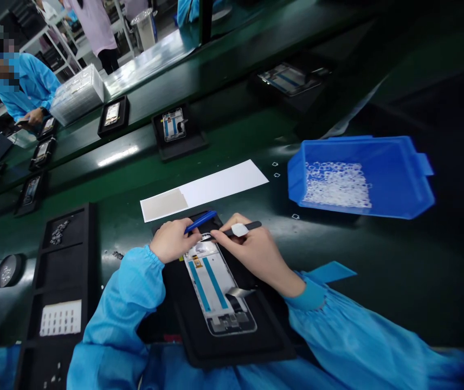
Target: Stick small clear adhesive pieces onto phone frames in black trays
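A phone body point(219, 287) with two blue strips lies face down or open in a black foam tray point(191, 338). My left hand point(172, 238) is closed on a blue pen-like tool point(201, 221) beside the phone's top end. My right hand point(258, 254) grips dark tweezers point(252, 226) with a white wrap on the shank. Their tips point left to the phone's top edge, close to my left fingertips. What the tips touch is too small to make out. A loose flex cable point(240, 292) sticks up near the phone's lower end.
A blue bin point(394, 173) of small white rings stands right; a few rings lie beside it. A white sheet point(224, 181) lies beyond the phone. A compartmented black tray point(59, 271) is left. More phones in trays point(173, 127) line the far bench. A co-worker point(29, 81) sits far left.
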The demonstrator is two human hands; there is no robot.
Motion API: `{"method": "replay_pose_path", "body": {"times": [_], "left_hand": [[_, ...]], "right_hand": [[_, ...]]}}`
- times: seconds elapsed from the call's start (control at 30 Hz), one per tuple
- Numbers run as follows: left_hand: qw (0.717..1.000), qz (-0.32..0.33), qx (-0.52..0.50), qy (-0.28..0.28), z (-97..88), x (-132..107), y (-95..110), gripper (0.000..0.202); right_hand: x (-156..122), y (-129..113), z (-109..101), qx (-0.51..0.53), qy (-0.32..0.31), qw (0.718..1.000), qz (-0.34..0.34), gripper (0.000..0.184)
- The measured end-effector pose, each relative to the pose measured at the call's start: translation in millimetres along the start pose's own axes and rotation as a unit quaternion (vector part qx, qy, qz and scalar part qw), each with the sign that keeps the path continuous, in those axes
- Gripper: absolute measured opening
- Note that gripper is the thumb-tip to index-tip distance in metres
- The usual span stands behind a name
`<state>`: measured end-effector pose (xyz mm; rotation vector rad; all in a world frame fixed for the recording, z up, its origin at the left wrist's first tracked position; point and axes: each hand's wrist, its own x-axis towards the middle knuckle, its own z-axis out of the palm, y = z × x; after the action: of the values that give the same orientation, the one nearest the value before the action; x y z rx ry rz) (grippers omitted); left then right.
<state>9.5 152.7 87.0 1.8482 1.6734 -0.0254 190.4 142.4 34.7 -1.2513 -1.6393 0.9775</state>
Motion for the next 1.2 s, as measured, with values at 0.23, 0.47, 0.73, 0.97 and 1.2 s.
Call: {"method": "replay_pose_path", "body": {"times": [0.23, 0.47, 0.73, 0.97, 1.2], "left_hand": [[1.000, -0.003, -0.004, 0.004, -0.5, -1.1, -1.2, 0.016], [0.998, -0.006, -0.027, 0.049, 0.6, -10.0, 1.4, 0.014], [0.944, -0.092, -0.140, 0.285, 49.8, -119.5, -32.7, 0.030], [0.929, -0.130, -0.265, 0.223, 143.3, -174.5, -38.9, 0.070], [0.821, -0.153, -0.439, 0.332, 48.6, -154.4, -52.8, 0.063]], "right_hand": [[-0.1, -7.7, -0.3, -0.062, -0.002, 0.997, -0.045, 0.028], [-2.3, -10.2, 3.9, -0.057, 0.013, 0.997, -0.055, 0.024], [-9.3, 4.9, 5.5, 0.170, 0.151, 0.974, 0.022, 0.022], [-6.9, -9.5, 18.8, 0.268, 0.134, 0.951, 0.070, 0.031], [15.9, -20.1, 10.6, 0.233, 0.161, 0.959, 0.005, 0.042]]}}
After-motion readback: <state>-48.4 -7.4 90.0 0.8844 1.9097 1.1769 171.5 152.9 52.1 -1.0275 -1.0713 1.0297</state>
